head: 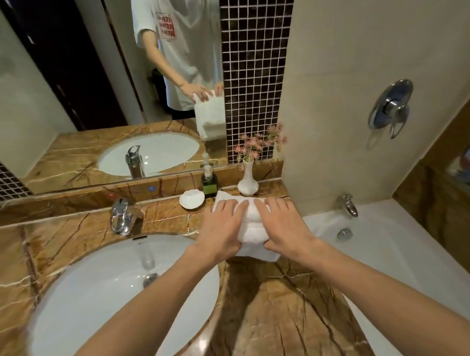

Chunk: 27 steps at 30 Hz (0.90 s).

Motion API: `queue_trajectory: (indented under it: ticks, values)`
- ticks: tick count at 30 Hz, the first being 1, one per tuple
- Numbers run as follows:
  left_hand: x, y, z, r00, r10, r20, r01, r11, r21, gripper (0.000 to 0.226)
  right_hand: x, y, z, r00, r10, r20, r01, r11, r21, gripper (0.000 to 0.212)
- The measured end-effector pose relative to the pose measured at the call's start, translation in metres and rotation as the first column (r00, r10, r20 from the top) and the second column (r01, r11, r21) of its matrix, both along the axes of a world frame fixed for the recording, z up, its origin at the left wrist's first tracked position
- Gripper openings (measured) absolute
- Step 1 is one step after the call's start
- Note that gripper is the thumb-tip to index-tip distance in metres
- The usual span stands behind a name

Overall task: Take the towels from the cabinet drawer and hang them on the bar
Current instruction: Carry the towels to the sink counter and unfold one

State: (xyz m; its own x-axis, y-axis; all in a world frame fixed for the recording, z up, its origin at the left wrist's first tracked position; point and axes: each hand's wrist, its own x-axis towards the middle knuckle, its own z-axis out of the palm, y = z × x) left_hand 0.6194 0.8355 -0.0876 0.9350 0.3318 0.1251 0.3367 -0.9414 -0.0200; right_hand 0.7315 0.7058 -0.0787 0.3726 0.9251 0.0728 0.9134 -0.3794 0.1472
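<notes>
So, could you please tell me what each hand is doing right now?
Left hand: gripping the folded white towels, fingers on top, thumb at the front.
Right hand: gripping the same towels likewise.

White is seen on the folded towels (pixel 254 227), the sink (pixel 85 308), the vase (pixel 247 184) and the tub (pixel 395 251) at right. The counter (pixel 276 311) is veined brown marble. Dark mosaic tiles (pixel 255 68) are gridded with pale grout; pink flowers (pixel 254 145) are shown.

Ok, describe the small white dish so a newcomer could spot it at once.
Start at the sink basin and go back right along the marble counter. The dish sits left of the green bottle, near the folded towels. Unlike the tall white vase, it is low and shell-shaped.
</notes>
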Motion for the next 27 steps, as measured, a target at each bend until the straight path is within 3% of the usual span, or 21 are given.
queue_trajectory:
  ticks: [5,10,17,22,27]
  values:
    - [0.016,-0.001,-0.027,0.999,0.032,-0.014,-0.032,0.999,-0.008,0.094,0.017,0.006,-0.027,0.999,-0.015,0.048,0.016,0.999,-0.029,0.096]
    - [0.0,-0.019,-0.072,0.998,0.02,-0.064,-0.024,0.998,-0.061,0.1,0.007,-0.007,-0.068,0.999,0.04,-0.008,-0.041,0.994,-0.099,0.09]
    - [-0.035,-0.041,-0.111,0.985,-0.063,-0.16,0.052,0.996,-0.074,0.103,-0.017,-0.033,-0.101,0.992,0.113,-0.058,-0.122,0.977,-0.174,0.101]
    - [-0.045,-0.041,-0.113,0.983,-0.102,-0.156,0.095,0.994,-0.052,0.08,-0.018,-0.045,-0.105,0.986,0.149,-0.077,-0.161,0.968,-0.194,0.101]
    - [-0.034,-0.041,-0.103,0.988,-0.033,-0.151,0.015,0.992,-0.121,0.073,-0.014,-0.046,-0.101,0.98,0.135,-0.147,-0.158,0.974,-0.16,0.079]
